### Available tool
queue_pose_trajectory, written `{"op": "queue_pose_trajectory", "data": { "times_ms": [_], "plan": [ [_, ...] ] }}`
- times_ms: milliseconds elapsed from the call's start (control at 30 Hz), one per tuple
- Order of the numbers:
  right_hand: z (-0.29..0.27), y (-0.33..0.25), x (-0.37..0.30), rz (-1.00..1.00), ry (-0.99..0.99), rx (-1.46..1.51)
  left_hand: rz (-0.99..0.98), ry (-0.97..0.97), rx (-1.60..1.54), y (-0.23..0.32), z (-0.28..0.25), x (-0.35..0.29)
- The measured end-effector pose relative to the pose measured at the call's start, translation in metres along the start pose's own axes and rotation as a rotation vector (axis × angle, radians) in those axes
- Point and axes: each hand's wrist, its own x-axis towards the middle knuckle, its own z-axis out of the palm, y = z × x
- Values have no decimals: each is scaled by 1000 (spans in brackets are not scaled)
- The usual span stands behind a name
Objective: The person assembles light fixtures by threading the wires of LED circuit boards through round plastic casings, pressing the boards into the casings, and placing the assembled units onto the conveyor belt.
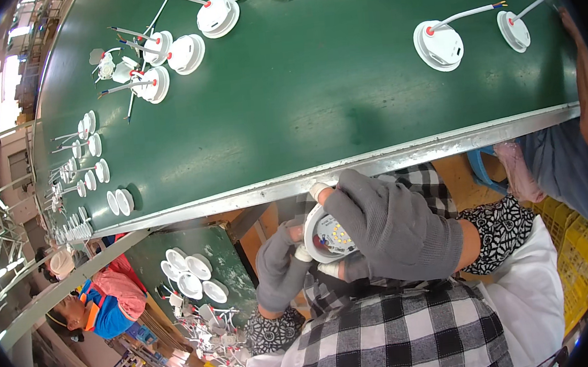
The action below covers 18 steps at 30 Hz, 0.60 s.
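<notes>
In front of my lap, just below the metal edge of the green bench, I hold a round white lamp housing [316, 253]. Its open side shows an LED board [340, 234] with small yellow chips and some red wire or parts. My left hand [277, 269], in a grey glove with bare or taped fingertips, grips the housing's left rim. From the right, my gloved right hand [392, 224] closes over it, with white-covered fingertips at the top and below. The right hand hides part of the board.
The green bench [288, 114] carries several white lamp housings [438, 45] with grey cables. More white round parts [189, 285] and loose wires lie on a lower table at left. Two people [112, 297] sit at left. Yellow crates [584, 263] stand at right beside another person's clothing [558, 160].
</notes>
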Motion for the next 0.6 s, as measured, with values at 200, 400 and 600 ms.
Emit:
{"op": "queue_pose_trajectory", "data": {
  "times_ms": [200,400,600],
  "plan": [
    [-1,-1,-4,53,-156,24,-26,-236,-200,-14,-18,18],
    [-1,4,-3,75,-237,236,-66,-428,-506,-33,-26,29],
    [-8,2,-8,112,-208,228,-162,-383,-759,-28,-10,26]
  ]
}}
